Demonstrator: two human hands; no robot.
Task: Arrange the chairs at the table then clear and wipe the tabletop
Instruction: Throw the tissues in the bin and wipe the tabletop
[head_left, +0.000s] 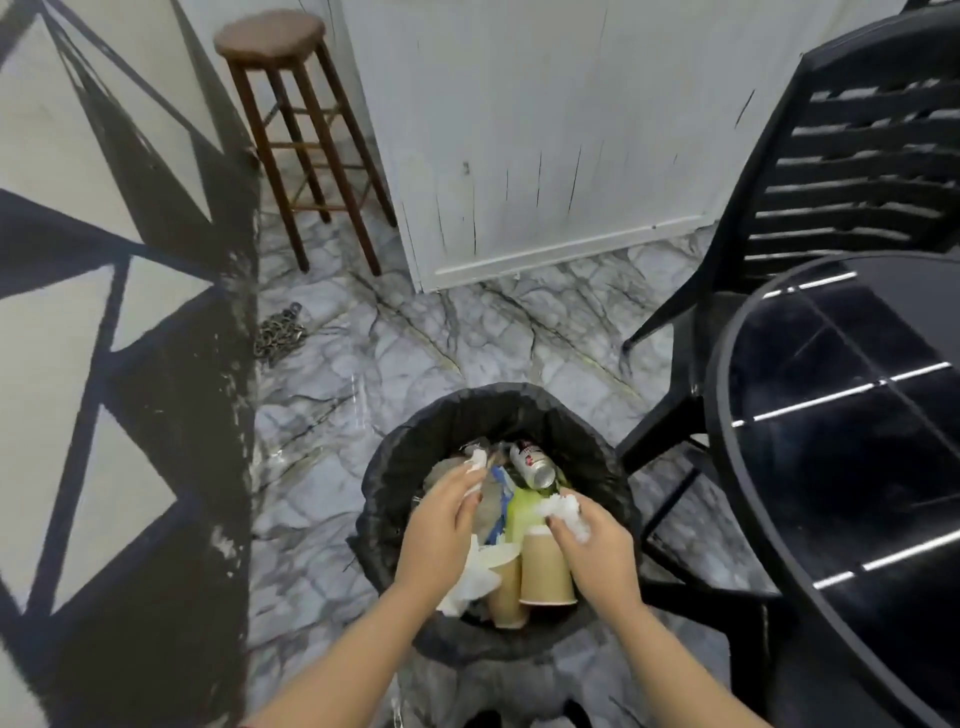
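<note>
Hovering over the bin, both hands bring table rubbish to where it can drop straight in. The left hand has its fingers curled round a crumpled tissue; the right hand pinches a napkin wad just above two paper cups and a can already inside (so clearing looks well underway). The table stands just to the right of the hands, with a chair behind it.
</note>
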